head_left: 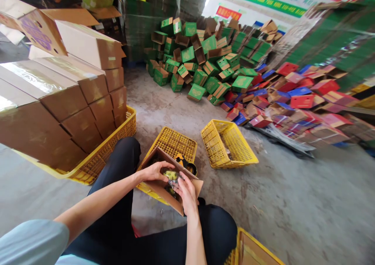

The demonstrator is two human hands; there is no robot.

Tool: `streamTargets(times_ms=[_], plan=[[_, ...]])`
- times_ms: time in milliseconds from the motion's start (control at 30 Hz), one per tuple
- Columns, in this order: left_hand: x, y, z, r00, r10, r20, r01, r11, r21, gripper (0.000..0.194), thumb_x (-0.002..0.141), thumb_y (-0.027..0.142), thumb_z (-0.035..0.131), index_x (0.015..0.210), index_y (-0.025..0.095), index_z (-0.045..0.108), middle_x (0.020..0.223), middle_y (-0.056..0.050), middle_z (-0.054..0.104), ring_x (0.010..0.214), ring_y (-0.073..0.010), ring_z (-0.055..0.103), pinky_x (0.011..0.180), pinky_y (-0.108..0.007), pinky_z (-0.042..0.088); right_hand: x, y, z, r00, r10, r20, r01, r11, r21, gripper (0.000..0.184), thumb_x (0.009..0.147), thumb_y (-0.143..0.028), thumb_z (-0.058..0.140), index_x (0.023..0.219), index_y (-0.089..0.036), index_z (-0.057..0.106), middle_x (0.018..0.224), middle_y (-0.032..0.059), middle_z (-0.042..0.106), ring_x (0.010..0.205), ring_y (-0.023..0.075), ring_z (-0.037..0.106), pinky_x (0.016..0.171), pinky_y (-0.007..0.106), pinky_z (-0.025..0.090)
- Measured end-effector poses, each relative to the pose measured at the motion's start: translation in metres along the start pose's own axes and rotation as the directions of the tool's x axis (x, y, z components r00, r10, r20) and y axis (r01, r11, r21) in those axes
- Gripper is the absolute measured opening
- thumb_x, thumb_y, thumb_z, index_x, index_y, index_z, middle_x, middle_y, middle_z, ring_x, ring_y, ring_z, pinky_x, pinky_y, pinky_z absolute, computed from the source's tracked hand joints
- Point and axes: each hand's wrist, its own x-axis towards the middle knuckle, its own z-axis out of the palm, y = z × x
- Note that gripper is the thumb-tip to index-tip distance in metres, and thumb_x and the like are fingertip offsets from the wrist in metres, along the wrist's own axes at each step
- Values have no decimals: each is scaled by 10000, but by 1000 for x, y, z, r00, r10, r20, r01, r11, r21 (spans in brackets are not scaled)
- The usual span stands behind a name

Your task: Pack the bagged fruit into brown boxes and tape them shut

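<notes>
Between my knees an open cardboard box (169,198) rests on an upturned yellow plastic crate (175,138). Over the box, my left hand (159,170) and my right hand (185,189) grip a yellow-green fruit in clear plastic wrap (171,175) from both sides. Its exact kind I cannot make out. Lower in the box, more wrapped yellowish items show partly, hidden by my hands and the box walls. Just behind the box, a yellow-and-black tape dispenser (183,161) lies on the crate.
Brown cartons (67,97) are stacked in a long yellow crate (88,171) at my left. Ahead stands another yellow crate (231,144). Piles of green boxes (196,91) and red and blue boxes (301,101) cover the floor farther off. A crate edge (258,245) shows by my right knee.
</notes>
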Motion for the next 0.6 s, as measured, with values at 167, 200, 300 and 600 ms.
streamTargets(times_ms=[167,200,300,600], plan=[[-2,2,-1,999,29,-16,-28,999,30,884,682,202,831,1516,254,544,1502,-118,552,1328,-334,536,1059,-411,461,-2,-2,3,999,-43,-16,43,999,-13,737,651,-555,904,1282,-225,716,1091,104,795,983,289,751,814,391,626],[-2,3,-1,1000,24,-17,-23,1000,12,906,677,187,819,1530,265,525,1555,-112,504,1376,-343,495,1075,-416,450,-1,-3,2,998,-53,-22,53,998,-20,738,648,-563,902,1280,-230,719,1095,105,796,992,298,751,813,396,625],[-3,6,-1,999,-35,-16,34,997,-75,899,686,165,758,1541,275,505,1592,-89,473,1423,-341,446,1095,-414,430,3,-3,-2,998,-67,-20,66,997,-49,755,637,-583,897,1283,-234,723,1076,107,800,999,312,751,806,397,622],[5,-12,-2,893,-446,-55,370,800,-472,891,827,632,698,1576,259,393,1537,-169,514,1246,-342,624,895,-388,570,16,5,-18,988,-154,13,154,981,-114,617,682,-517,857,1218,-228,757,1157,107,787,1076,307,735,879,393,601]])
